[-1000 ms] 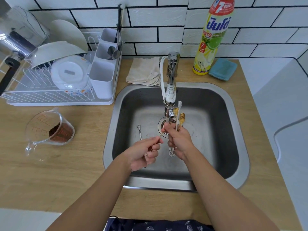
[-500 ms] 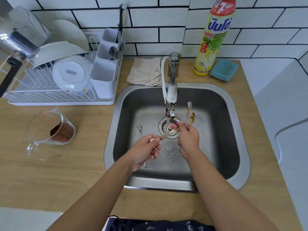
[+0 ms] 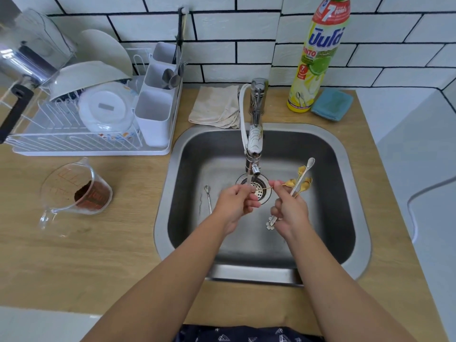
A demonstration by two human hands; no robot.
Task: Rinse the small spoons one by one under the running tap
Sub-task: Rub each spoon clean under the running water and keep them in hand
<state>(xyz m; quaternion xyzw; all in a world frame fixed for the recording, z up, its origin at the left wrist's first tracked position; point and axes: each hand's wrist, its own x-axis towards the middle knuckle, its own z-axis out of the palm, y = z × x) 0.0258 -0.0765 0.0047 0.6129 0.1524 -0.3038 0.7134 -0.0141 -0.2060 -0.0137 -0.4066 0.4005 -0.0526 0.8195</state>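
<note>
Two bare hands work over the stainless steel sink point(image 3: 350, 193), both held just in front of the tap point(image 3: 255, 134) and above the drain strainer point(image 3: 259, 191). The left hand point(image 3: 234, 206) has its fingers curled and pinches the thin handle end of a gold spoon point(image 3: 287, 184), which lies nearly level across the gap between the hands, its bowl pointing right toward the other spoons. The right hand point(image 3: 290, 213) is closed round a bundle of small spoons point(image 3: 299, 181): a long silver spoon point(image 3: 307, 169) sticks up highest with its bowl toward the back of the basin, gold bowls fan out beside it, and a flower-shaped handle end point(image 3: 271, 224) pokes out below the palm. Its index finger and thumb reach left toward the gold spoon's stem; whether they touch it cannot be told. One more silver spoon point(image 3: 208, 197) lies on the sink floor, left of the strainer and apart from both hands. Water from the spout is too faint to make out clearly. On the wooden counter point(image 3: 98, 255) stand a white dish rack point(image 3: 86, 134) with bowls and a cutlery holder, a measuring jug point(image 3: 74, 193) holding brown powder, a folded beige cloth point(image 3: 216, 107), a bottle of dish soap point(image 3: 317, 58) and a blue sponge point(image 3: 332, 104).
</note>
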